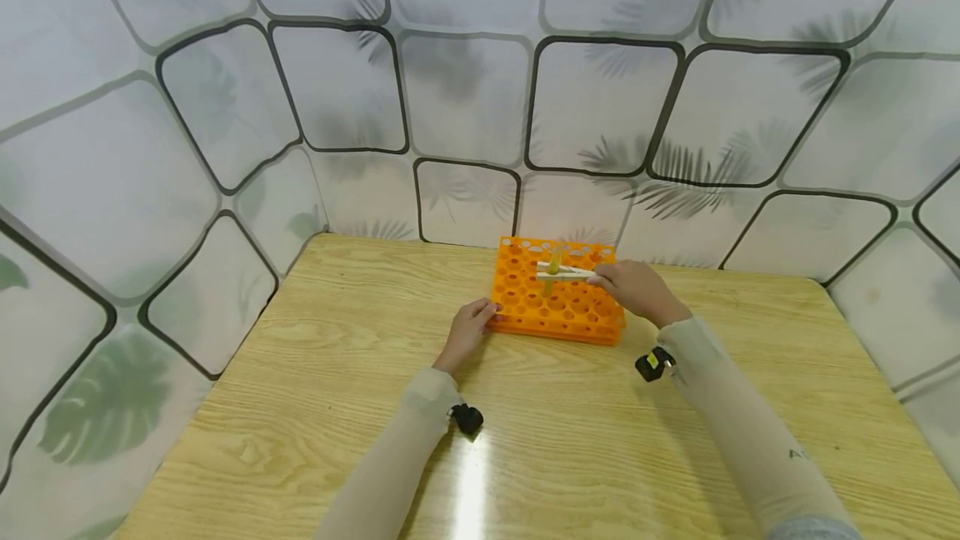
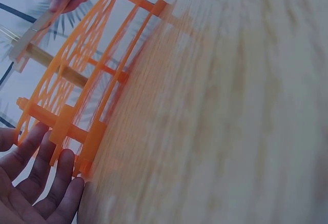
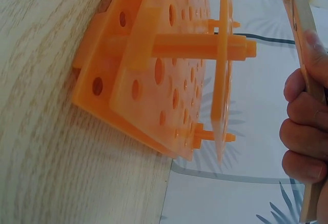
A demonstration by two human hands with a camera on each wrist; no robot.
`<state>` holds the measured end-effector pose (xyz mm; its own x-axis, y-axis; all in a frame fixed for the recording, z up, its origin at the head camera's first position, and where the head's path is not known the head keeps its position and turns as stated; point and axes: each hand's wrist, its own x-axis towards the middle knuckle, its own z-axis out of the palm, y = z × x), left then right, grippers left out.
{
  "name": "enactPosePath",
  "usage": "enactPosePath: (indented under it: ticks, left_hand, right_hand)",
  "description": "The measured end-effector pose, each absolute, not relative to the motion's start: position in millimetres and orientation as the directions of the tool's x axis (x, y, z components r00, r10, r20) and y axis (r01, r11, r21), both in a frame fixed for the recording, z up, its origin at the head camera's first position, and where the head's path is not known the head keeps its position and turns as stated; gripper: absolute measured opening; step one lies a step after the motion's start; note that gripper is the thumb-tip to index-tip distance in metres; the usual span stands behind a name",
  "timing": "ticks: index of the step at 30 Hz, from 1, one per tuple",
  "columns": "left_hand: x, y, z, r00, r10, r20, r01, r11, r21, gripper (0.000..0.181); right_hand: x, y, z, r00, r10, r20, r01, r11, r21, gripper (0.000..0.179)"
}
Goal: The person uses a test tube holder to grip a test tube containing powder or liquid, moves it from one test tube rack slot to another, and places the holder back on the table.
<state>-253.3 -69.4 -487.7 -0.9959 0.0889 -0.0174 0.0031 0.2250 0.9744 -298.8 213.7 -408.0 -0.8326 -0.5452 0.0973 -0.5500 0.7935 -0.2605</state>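
Observation:
An orange test tube rack (image 1: 555,327) with rows of round holes stands on the table near the wall. My right hand (image 1: 637,286) grips a wooden test tube clamp (image 1: 573,275), fingers curled round its handle in the right wrist view. The clamp's jaws are around a test tube (image 1: 555,261) holding yellowish liquid. Lower down, the tube (image 2: 74,75) passes through the rack's top plate in the left wrist view. At the rack's near left corner, my left hand (image 1: 468,327) holds its end, the thumb and index finger on either side of the top plate's edge.
The rack rests on a light wood-grain table (image 1: 337,407). Behind it and to the left rises a pale wall covering (image 1: 465,90) with dark outlines and leaf prints, close to the rack's back edge. Each sleeve carries a small black camera (image 1: 468,419) at the wrist.

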Motion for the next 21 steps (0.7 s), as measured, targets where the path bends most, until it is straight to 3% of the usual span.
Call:
enactPosePath:
  ticks: [21]
  left_hand:
    - [-254.5,-68.4,-488.5,-0.996,0.080,-0.043,-0.026,0.204,0.979,0.031]
  right_hand:
    - [-299.1,215.7,-412.2,-0.833,-0.546,0.093,-0.550,0.798,-0.245,0.039]
